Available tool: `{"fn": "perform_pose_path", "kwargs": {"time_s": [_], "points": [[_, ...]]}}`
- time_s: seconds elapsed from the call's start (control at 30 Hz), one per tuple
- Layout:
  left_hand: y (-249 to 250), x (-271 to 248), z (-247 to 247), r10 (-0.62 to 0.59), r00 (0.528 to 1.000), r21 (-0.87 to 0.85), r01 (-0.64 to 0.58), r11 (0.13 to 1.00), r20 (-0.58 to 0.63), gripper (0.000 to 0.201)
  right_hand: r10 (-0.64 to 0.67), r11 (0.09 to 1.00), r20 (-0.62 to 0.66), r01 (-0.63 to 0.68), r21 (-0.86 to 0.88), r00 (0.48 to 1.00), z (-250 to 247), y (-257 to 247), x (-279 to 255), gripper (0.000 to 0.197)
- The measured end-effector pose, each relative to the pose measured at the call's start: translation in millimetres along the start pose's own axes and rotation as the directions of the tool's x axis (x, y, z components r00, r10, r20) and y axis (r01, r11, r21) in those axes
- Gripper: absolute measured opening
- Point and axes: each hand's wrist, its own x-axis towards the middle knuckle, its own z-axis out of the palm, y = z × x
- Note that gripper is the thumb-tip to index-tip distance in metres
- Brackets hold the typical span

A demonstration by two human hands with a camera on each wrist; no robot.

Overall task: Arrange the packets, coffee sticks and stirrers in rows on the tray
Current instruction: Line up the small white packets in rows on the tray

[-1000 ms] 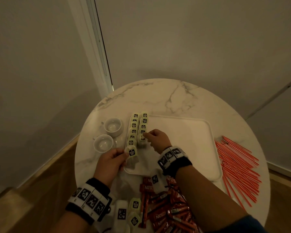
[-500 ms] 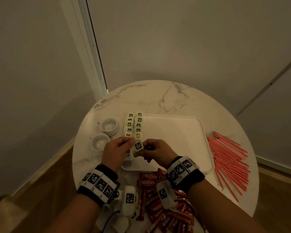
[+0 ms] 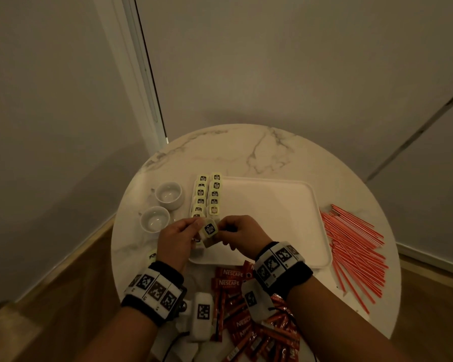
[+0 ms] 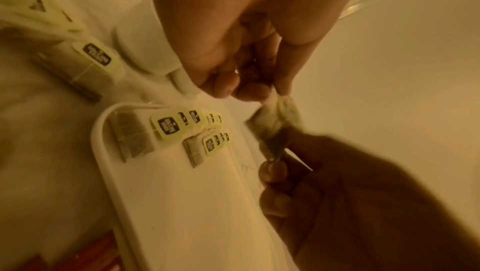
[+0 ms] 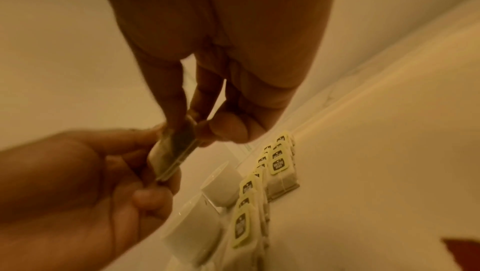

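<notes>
- Both hands are on one tea packet (image 3: 210, 230) just above the tray's (image 3: 277, 205) near-left corner: left hand (image 3: 177, 237) pinches one edge, right hand (image 3: 239, 235) pinches the other.
- Two rows of packets (image 3: 207, 195) already run along the tray's left edge, tags up.
- Red coffee sticks (image 3: 249, 309) sit in a loose heap on the counter (image 3: 246, 150), just off the tray's near edge.
- Orange stirrers (image 3: 356, 249) are piled right of the tray.
- Two white cups (image 3: 160, 207) stand left of the tray.
- A few loose packets (image 3: 152, 256) lie near the tray's near-left corner.
</notes>
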Motion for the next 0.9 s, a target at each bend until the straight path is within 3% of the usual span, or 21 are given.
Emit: {"fn": "perform_pose_path", "kwargs": {"time_s": [0.07, 0.2, 0.33, 0.47, 0.73, 0.9], "points": [[1.2, -1.9, 0.4, -0.002, 0.999, 0.007, 0.002, 1.000, 0.039, 0.014, 0.049, 0.991, -0.002, -0.049, 0.123, 0.999, -0.2, -0.5, 1.2, 0.008], [1.2, -0.5, -2.1, -0.003, 0.997, 0.004, 0.002, 1.000, 0.078, 0.014, 0.087, 0.981, -0.024, -0.081, 0.175, 0.996, 0.6, -2.3, 1.1, 0.016], [3.4, -1.2, -3.7, 0.061, 0.995, 0.069, -0.067, 0.995, 0.084, 0.011, 0.129, 0.909, -0.017, -0.112, 0.401, 0.992, 2.9, -2.4, 1.6, 0.019], [2.9, 2.0, -3.9, 0.080, 0.994, 0.081, -0.086, 0.993, 0.070, 0.012, 0.091, 0.947, -0.004, -0.085, 0.309, 0.996, 2.4, 0.0, -0.7, 0.015], [2.6, -1.1, -3.6, 0.132, 0.981, 0.138, -0.152, 0.979, 0.142, 0.012, 0.030, 0.989, -0.115, -0.013, 0.148, 0.993, 0.3, 0.8, -0.2, 0.015], [-5.7, 3.2, -3.3, 0.172, 0.979, 0.209, -0.193, 0.959, 0.111, 0.011, 0.042, 0.991, -0.084, -0.031, 0.129, 0.996, 1.4, -1.6, -1.7, 0.017]]}}
